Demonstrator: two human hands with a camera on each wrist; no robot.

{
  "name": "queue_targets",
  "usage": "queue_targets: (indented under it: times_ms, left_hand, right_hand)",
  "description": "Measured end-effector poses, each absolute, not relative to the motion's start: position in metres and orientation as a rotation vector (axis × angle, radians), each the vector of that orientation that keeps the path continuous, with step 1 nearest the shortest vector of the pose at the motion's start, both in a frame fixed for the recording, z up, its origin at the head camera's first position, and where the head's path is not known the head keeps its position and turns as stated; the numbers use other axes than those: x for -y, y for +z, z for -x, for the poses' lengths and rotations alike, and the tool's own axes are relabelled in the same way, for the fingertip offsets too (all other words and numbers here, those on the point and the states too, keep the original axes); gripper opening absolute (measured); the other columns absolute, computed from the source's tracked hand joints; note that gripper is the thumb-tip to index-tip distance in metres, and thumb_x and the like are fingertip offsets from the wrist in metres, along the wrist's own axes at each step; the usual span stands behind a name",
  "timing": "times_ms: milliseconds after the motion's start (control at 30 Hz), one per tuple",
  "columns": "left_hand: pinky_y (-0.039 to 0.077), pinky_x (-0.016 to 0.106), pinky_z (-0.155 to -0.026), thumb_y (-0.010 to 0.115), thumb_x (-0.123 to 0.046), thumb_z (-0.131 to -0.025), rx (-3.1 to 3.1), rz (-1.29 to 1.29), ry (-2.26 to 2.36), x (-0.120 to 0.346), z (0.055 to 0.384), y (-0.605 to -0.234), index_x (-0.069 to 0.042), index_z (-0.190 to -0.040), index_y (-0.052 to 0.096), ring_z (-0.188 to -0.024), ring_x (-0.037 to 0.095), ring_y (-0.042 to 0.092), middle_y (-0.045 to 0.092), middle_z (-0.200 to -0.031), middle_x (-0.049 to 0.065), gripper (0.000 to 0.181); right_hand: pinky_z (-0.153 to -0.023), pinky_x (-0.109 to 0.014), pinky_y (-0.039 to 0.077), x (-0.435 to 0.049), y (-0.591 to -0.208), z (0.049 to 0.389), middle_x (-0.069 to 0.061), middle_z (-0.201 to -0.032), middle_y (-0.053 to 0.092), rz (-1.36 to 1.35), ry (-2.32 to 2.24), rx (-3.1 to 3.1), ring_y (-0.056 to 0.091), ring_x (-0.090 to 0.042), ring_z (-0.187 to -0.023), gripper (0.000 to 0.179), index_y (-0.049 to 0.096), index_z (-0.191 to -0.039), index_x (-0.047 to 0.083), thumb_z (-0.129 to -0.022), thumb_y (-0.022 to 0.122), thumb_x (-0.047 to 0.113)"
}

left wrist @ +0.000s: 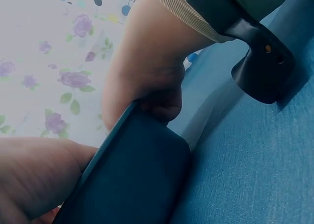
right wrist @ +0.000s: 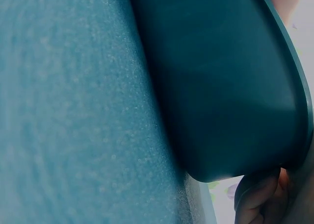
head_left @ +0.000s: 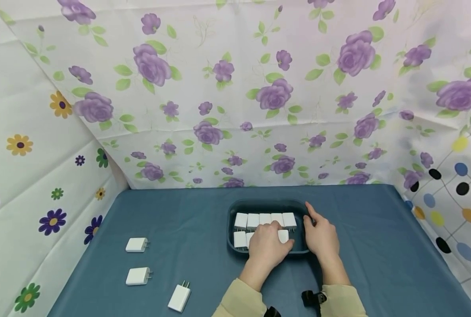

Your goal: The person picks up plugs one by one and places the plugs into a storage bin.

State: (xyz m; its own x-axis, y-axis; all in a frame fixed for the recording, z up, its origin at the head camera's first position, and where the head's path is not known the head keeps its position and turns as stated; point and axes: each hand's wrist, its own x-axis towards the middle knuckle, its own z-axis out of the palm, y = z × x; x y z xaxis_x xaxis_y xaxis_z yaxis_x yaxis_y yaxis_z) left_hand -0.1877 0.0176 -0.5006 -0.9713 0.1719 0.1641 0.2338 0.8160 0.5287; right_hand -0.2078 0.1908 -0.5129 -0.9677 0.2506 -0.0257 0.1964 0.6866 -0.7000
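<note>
A dark teal plastic box (head_left: 303, 253) holds two rows of white plug chargers, the back row (head_left: 265, 219) fully in sight. My left hand (head_left: 269, 244) reaches over the near rim and pinches a white charger (head_left: 283, 236) in the front row between thumb and fingers; it covers part of that row. At the right end, my right hand (head_left: 323, 235) grips the box wall. From the left wrist, the right hand's fingers (left wrist: 164, 109) look curled against the box's outside. The right wrist view shows the box's outer wall (right wrist: 221, 87) and the right hand (right wrist: 267, 197) at its end.
On the left of the blue-covered table (head_left: 378, 246) lie three loose white chargers: a far one (head_left: 136, 245), a middle one (head_left: 138, 276) and a near, tilted one (head_left: 179, 298). Floral cloth (head_left: 219, 110) hangs behind, with patterned cloths at both sides.
</note>
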Motion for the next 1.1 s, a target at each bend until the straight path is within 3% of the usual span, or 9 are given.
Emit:
queue_targets:
  times_ms: [800, 1100]
  left_hand:
    - [0.057, 0.039, -0.065, 0.084, -0.043, -0.091, 3.007, 0.277, -0.971, -0.0164, 0.1938, -0.4976, -0.011, -0.120, 0.077, -0.075, 0.022, 0.068, 0.074, -0.104, 0.008, 0.044]
    - [0.054, 0.037, -0.063, 0.075, -0.039, -0.099, 3.024, 0.318, -0.935, -0.0138, 0.1903, -0.4987, -0.010, -0.113, 0.075, -0.070, 0.019, 0.061, 0.066, -0.092, 0.004, 0.032]
  right_hand:
    - [-0.045, -0.038, 0.037, -0.1922, -0.5131, 0.2094, -0.010, -0.073, 0.053, 0.382, 1.163, 2.812, 0.043, -0.022, -0.046, 0.054, 0.040, -0.168, 0.032, -0.115, 0.047, 0.035]
    - [-0.045, -0.038, 0.037, -0.1911, -0.5130, 0.2079, -0.010, -0.071, 0.053, 0.386, 1.158, 2.825, 0.043, -0.022, -0.046, 0.054, 0.040, -0.168, 0.032, -0.115, 0.046, 0.035]
